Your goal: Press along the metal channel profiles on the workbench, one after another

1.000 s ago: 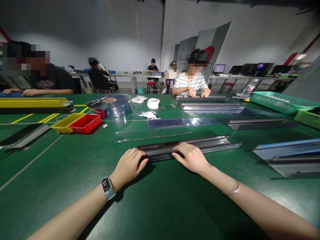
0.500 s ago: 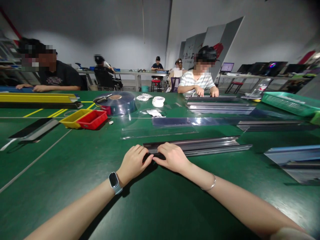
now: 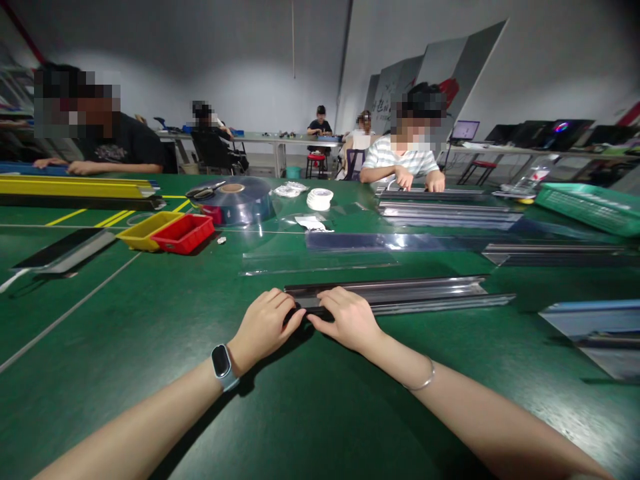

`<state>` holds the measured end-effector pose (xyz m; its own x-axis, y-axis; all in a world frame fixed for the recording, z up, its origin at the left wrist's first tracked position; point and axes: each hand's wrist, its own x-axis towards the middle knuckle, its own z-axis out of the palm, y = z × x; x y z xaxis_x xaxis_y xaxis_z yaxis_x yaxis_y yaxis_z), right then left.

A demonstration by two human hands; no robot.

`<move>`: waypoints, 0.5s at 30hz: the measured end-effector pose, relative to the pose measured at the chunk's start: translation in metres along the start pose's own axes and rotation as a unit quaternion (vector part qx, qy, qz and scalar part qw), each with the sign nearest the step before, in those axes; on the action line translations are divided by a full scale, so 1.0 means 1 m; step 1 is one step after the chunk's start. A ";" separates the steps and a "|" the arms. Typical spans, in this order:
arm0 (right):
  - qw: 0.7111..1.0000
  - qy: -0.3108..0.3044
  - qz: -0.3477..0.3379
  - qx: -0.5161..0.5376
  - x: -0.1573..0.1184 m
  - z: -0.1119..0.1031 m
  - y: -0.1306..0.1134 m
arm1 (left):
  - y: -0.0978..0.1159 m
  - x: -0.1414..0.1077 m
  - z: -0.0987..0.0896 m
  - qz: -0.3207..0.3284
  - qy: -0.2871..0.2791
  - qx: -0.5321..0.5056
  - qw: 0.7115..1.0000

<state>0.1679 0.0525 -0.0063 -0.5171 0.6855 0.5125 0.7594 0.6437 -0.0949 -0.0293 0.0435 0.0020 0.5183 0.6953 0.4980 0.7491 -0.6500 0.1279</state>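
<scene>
Head view: left fingers point(image 3: 295, 323) and right fingers point(image 3: 323, 325) pinch a dark channel point(image 3: 415, 291) extending rightward.

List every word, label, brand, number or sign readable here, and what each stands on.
Nothing can be read with certainty.
Grey display panels: dark characters, too blurred.
Dark shirt: pale print, too blurred.
Clear bottle: red marking, too small.
Monitor: screen contents, too small.
Watch: dark face, no digits visible.

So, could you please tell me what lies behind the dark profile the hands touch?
Behind the dark profile lie a clear strip and, farther back, a bluish film strip. The profile hides the table directly behind it; the left hand and right hand cover some of the profile.
</scene>
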 end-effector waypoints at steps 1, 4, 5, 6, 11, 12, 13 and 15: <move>1.000 0.000 0.000 -0.001 0.000 0.000 0.000 | 0.000 0.000 0.001 0.001 0.000 0.000 1.000; 1.000 0.000 0.002 -0.004 0.000 -0.001 -0.001 | -0.001 -0.001 0.002 -0.002 -0.003 -0.002 1.000; 1.000 0.000 0.003 -0.005 0.000 -0.001 -0.001 | -0.001 -0.001 0.002 -0.003 -0.004 -0.003 1.000; 1.000 -0.001 0.004 -0.006 0.000 -0.001 -0.001 | -0.001 -0.001 0.003 -0.003 -0.004 -0.005 1.000; 1.000 0.000 0.007 -0.005 0.000 0.000 -0.002 | -0.002 -0.001 0.002 -0.002 0.008 -0.019 1.000; 1.000 0.000 0.007 -0.005 0.000 0.000 -0.002 | -0.002 -0.001 0.002 -0.002 0.009 -0.021 1.000; 1.000 -0.002 0.008 -0.005 0.000 0.000 -0.002 | -0.002 -0.001 0.002 -0.003 0.009 -0.022 1.000; 1.000 -0.005 0.010 -0.006 0.000 0.000 -0.001 | -0.002 -0.001 0.002 -0.006 0.007 -0.025 1.000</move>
<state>0.1668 0.0517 -0.0059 -0.5057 0.7012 0.5026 0.7744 0.6257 -0.0937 -0.0303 0.0443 -0.0010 0.5037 0.6993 0.5073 0.7338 -0.6562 0.1759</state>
